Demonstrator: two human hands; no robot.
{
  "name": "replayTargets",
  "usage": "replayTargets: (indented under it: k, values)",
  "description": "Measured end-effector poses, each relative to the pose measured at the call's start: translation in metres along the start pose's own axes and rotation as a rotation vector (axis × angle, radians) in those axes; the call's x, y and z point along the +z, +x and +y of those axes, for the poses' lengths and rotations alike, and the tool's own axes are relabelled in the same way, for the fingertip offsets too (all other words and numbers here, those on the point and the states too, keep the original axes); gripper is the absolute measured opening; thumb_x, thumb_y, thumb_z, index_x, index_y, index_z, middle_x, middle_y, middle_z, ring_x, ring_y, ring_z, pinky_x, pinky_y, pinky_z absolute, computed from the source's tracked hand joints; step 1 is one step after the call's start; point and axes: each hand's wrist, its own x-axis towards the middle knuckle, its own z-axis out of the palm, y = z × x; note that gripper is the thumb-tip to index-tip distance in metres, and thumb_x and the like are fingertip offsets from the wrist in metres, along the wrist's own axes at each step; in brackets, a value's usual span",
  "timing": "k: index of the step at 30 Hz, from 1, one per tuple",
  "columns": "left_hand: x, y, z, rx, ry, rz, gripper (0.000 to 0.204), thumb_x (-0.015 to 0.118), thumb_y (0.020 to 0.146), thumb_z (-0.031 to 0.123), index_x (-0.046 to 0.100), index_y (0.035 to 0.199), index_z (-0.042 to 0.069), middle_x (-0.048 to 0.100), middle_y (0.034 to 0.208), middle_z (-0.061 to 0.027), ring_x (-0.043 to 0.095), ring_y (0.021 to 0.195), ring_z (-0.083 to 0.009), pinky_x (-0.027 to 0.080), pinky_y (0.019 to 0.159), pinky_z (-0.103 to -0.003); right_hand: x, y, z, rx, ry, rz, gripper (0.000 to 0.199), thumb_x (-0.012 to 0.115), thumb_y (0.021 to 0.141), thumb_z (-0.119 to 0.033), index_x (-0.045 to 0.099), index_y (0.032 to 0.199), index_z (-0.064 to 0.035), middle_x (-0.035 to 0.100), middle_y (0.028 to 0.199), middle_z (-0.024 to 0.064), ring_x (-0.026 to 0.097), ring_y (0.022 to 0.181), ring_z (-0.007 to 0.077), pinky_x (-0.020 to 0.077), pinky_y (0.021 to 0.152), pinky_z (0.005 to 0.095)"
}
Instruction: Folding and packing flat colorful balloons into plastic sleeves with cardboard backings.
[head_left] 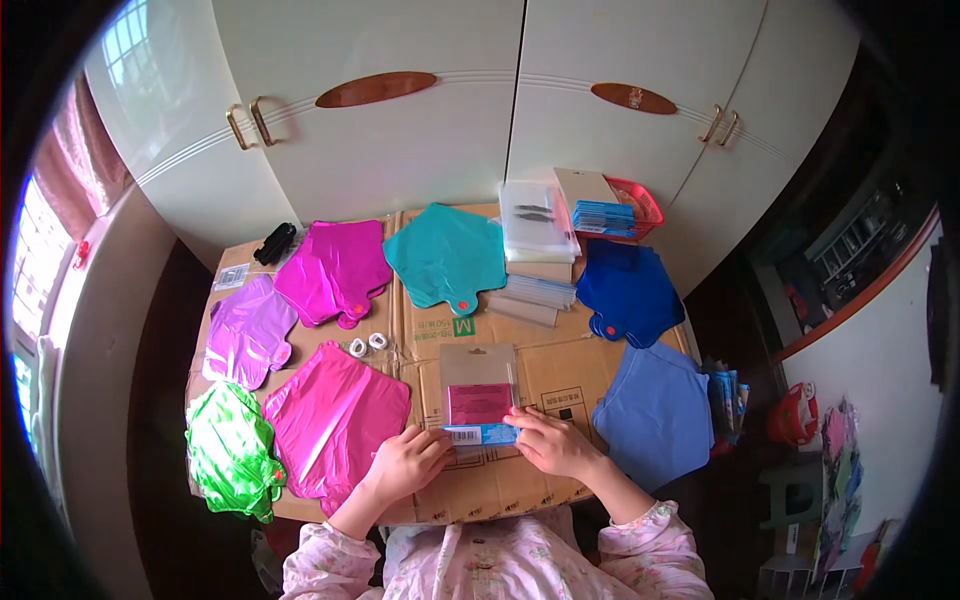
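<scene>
A clear flat packet [479,362] with a hang hole lies on the cardboard in front of me, a folded pink piece [479,404] showing inside it. Across its near end runs a blue printed card strip [490,434] with a barcode. My left hand [412,462] is closed at the strip's left end, fingers curled. At the right end, my right hand [552,441] pinches the strip and the packet's edge between thumb and fingers. Left of my left hand is a flat, shiny pink foil piece [340,420]; a pale blue one [655,415] lies beyond my right hand.
More foil stacks, green [230,445], lilac [248,330], magenta [335,268], teal [446,258] and dark blue [630,290], ring the cardboard sheet [420,350]. Two white rolls [367,345] sit among them. Clear sleeves [535,222] and a red basket [640,205] stand by the cabinet [380,150].
</scene>
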Motion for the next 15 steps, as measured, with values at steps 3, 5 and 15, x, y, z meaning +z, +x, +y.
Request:
replayTargets:
  k: [3,5,15]
  values:
    - [0.011,0.005,-0.003,-0.102,-0.083,0.086,0.014,0.07,0.074,0.016,0.064,0.084,0.009,0.061,0.079,-0.0026,0.059,0.074,-0.0225,0.052,0.065,-0.032,0.002,0.001,-0.001,0.024,-0.039,0.032,0.016,0.064,0.08,-0.005,0.058,0.094,-0.002,0.062,0.113,0.0109,0.059,0.11,0.0285,0.049,0.095,0.0368]
    - [0.013,0.011,0.001,-0.203,-0.147,0.138,0.012,0.069,0.074,0.015,0.064,0.081,0.007,0.061,0.076,-0.0038,0.059,0.072,-0.0237,0.052,0.065,-0.033,0.002,0.004,-0.003,0.029,-0.029,0.063,0.019,0.065,0.08,-0.005,0.057,0.097,-0.0028,0.063,0.106,0.0098,0.06,0.107,0.028,0.049,0.092,0.037]
    - [0.013,0.024,0.011,-0.67,-0.07,0.052,0.028,0.073,0.071,0.023,0.058,0.086,0.005,0.055,0.083,-0.0124,0.061,0.078,-0.0309,0.051,0.069,-0.04,0.011,0.013,0.002,0.336,-0.004,0.04,0.058,0.076,0.073,-0.018,0.041,0.117,-0.0054,0.042,0.122,0.0165,0.044,0.114,0.0364,0.0374,0.093,0.0477]
